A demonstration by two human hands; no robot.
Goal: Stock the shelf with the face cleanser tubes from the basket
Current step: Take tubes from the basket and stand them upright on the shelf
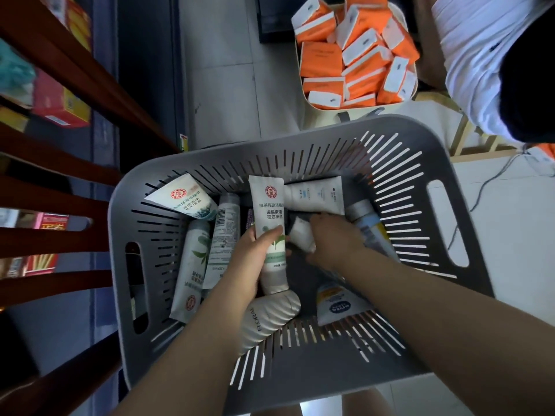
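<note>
A grey slotted basket (426,151) sits on the floor below me, holding several face cleanser tubes. My left hand (252,259) is shut on a white tube with a green leaf print and a red seal (267,205), lifted slightly above the others. Just to its right, my right hand (333,238) reaches into the basket's middle with its fingers closed around a small white tube (301,235). Other tubes lie loose: a white one (318,196) at the back, a green-leaf one (192,259) at left, a ribbed "FLORAL" one (267,319) and a blue-yellow one (333,304) at the front.
A dark wooden shelf unit (69,73) with red and yellow boxes runs along the left. A cream tub of orange tissue packs (354,52) stands behind the basket. Another person in a white shirt (480,55) is at the upper right. Cables trail on the tiled floor at right.
</note>
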